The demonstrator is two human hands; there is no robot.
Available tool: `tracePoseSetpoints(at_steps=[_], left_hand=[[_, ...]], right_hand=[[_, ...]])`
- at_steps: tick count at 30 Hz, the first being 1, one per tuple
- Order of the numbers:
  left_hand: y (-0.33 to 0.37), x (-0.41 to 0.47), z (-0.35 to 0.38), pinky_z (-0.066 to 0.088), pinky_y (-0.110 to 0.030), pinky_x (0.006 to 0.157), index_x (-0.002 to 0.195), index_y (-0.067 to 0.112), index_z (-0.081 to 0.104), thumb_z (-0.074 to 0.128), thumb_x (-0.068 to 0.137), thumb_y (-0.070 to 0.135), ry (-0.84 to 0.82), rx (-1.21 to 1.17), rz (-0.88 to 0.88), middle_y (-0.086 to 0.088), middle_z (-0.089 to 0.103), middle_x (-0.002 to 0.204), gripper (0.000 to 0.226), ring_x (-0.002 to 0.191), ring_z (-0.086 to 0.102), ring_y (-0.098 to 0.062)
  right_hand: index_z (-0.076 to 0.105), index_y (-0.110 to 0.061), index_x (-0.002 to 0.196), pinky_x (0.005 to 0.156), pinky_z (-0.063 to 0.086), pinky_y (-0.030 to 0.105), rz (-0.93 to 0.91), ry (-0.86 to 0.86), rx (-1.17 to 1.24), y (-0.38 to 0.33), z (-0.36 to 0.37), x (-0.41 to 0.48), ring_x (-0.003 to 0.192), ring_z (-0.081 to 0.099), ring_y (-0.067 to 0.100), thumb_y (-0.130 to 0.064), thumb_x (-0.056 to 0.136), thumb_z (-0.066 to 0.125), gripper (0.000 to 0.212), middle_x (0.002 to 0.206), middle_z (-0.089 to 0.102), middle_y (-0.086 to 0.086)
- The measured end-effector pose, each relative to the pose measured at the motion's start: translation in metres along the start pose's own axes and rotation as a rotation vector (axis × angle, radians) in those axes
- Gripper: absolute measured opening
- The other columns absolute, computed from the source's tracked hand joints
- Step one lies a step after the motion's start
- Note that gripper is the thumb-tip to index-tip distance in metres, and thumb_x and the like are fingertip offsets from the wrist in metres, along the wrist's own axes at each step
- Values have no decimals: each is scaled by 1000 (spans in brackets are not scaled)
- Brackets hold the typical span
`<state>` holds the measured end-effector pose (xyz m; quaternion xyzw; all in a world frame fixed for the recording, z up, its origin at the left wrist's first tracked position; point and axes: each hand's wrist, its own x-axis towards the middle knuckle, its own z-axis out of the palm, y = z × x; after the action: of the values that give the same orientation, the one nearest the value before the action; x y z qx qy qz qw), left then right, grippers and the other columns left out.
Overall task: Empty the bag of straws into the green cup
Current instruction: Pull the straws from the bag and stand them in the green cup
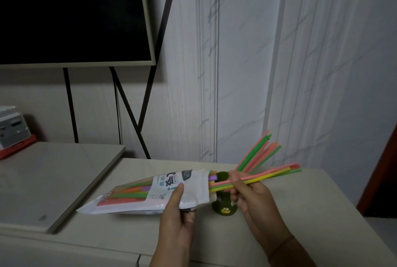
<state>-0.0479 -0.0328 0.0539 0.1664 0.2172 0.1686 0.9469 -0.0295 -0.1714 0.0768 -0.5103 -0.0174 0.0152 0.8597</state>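
Head view: a bundle of straws (268,175), lying nearly level with its long axis running rightward out of the bag (150,193), is pinched by the right hand (249,198), the nearer one to the green cup (223,204) just below, while the bag is gripped by the left hand (178,213).

Surface (279,213): pale beige top, matte. Green cup (224,208) stands upright on it; a flat pale slab (53,180) lies well to the cup's left, and beyond that slab a white box on a red base (12,135).
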Motion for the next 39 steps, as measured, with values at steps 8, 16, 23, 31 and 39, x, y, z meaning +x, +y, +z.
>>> tracePoseSetpoints(at_steps=[8, 16, 23, 31, 39], left_hand=[[7, 2, 1, 60, -35, 58, 118, 16, 54, 60, 86, -3, 22, -7, 17, -8, 69, 102, 37, 94, 67, -21], [28, 14, -7, 57, -26, 48, 125, 16, 51, 60, 88, -1, 58, -30, 64, -5, 68, 100, 42, 89, 66, -17], [24, 11, -6, 60, -30, 59, 121, 16, 53, 61, 87, 0, 43, -6, 36, -6, 68, 106, 38, 94, 66, -18], [17, 9, -2, 60, -33, 58, 106, 18, 57, 60, 86, -2, 38, -3, 35, -6, 69, 102, 28, 93, 66, -19], [13, 6, -1, 59, -39, 66, 110, 19, 56, 63, 84, -1, 31, 13, 20, -7, 70, 102, 33, 96, 67, -21]], right_hand=[[66, 4, 88, 49, 46, 19, -50, 75, -93, 5, -6, 6, 50, 52, 10, -6, 88, 58, 13, 56, 57, 7], [64, -3, 75, 45, 48, 14, -163, 165, -176, -38, -35, 31, 44, 55, 3, -5, 87, 58, 13, 49, 59, 1], [63, -9, 66, 63, 51, 29, -209, 284, -645, -17, -43, 60, 55, 61, 19, -6, 83, 61, 18, 58, 64, 8], [61, -9, 71, 43, 45, 11, -59, 131, -695, 14, -38, 65, 55, 58, 17, -6, 83, 64, 13, 63, 62, 10], [64, -2, 86, 49, 46, 19, -173, 248, -700, 12, -37, 63, 54, 60, 21, -14, 90, 55, 16, 65, 64, 14]])
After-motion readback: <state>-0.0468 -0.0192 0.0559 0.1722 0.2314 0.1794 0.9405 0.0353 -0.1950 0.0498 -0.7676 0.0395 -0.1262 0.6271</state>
